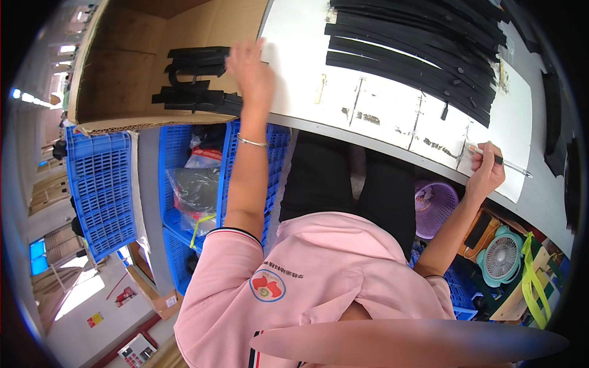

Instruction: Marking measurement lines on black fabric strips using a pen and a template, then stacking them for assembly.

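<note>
At the cardboard box's (129, 73) right side, my left hand (250, 70) lies across the ends of a bundle of black strips (199, 61), fingers stretched out and slightly apart. A short black end shows past that hand, and its palm side is hidden. A second bundle of black strips (196, 98) sits just nearer in the box. My right hand (488, 170) is closed around a slim pen (516, 167) with a clear barrel, held over the near right part of a white sheet (392, 98). Dark lines and smudges mark this sheet.
Many long black strips (417, 37) lie side by side on the table's far part. The table's front edge (368, 142) runs before my legs. Below stand blue crates (178, 165), a purple basket (437, 208) and a small teal fan (502, 257).
</note>
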Motion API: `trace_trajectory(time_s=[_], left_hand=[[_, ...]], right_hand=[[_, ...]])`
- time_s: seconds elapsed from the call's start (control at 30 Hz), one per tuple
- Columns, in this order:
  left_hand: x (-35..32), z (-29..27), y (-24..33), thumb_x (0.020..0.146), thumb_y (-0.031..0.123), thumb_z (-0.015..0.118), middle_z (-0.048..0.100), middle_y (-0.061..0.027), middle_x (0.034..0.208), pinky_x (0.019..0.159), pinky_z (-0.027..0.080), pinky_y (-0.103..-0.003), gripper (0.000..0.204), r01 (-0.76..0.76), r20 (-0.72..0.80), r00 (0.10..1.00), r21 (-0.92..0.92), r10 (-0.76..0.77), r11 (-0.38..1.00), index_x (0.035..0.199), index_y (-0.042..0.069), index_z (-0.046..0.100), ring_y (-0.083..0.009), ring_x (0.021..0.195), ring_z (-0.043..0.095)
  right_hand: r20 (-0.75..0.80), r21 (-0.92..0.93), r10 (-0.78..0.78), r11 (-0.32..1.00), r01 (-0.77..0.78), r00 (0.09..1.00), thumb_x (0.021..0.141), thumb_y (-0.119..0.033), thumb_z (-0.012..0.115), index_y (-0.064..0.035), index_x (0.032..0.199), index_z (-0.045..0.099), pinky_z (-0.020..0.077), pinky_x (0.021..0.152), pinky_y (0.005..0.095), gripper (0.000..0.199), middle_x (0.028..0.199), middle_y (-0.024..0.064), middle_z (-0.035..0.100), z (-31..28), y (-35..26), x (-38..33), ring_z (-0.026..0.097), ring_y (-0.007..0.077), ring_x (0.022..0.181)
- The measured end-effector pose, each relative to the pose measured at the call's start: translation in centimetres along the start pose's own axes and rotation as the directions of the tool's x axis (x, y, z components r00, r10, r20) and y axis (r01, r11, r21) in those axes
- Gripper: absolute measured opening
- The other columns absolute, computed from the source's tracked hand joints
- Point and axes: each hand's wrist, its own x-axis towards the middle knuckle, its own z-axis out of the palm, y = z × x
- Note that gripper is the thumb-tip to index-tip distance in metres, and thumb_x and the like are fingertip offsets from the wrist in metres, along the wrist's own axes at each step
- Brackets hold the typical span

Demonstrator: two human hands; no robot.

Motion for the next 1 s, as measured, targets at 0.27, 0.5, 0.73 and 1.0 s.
trace_trajectory(time_s=[0.27,0.5,0.73,1.0], left_hand=[[0.2,0.4,-5.3,0.088,0.013,0.071,0.072,-0.0086,0.117,0.103,0.04,-0.053,0.015,0.313,0.111,0.948,-0.151,-0.299,0.938,0.101,0.011,0.078,-0.0323,0.111,0.064],[-1.1,0.1,-5.5,0.086,-0.003,0.057,0.058,-0.0131,0.144,0.119,0.023,-0.062,0.045,0.311,0.108,0.945,-0.016,-0.307,0.95,0.125,0.014,0.071,-0.0391,0.144,0.04],[1.5,0.3,-6.3,0.091,0.006,0.061,0.058,-0.0121,0.145,0.118,0.023,-0.063,0.038,0.504,0.243,0.832,0.047,-0.499,0.863,0.127,0.013,0.069,-0.0383,0.143,0.041],[1.4,-0.3,-3.6,0.089,0.018,0.072,0.073,-0.0186,0.115,0.102,0.047,-0.042,0.028,0.37,0.128,0.928,-0.212,-0.349,0.905,0.113,0.003,0.074,-0.0358,0.112,0.066]], right_hand=[[0.031,-0.007,-0.02,1.0,0.021,0.999,0.101,-0.018,0.065,-0.002,0.092,0.074,0.0344,0.052,0.0173,0.021,0.069,-0.0004,0.06,-0.1,0.4,-0.2,0.047,0.0024,0.057],[0.039,0.045,0.004,0.999,-0.006,0.999,0.1,-0.017,0.067,-0.0017,0.094,0.075,0.0367,0.052,0.0177,0.019,0.079,0.0023,0.069,0.1,0.4,-0.2,0.051,0.0021,0.06],[0.034,0.001,0.027,1.0,-0.027,0.999,0.1,-0.017,0.067,-0.0025,0.091,0.074,0.0358,0.053,0.0174,0.019,0.075,0.0008,0.067,0.1,-0.4,-0.3,0.05,0.0018,0.06],[0.034,-0.003,0.025,1.0,-0.025,0.999,0.1,-0.018,0.067,-0.002,0.092,0.074,0.0348,0.052,0.0176,0.019,0.071,0.0002,0.064,-0.1,-0.6,-0.3,0.049,0.0015,0.059]])
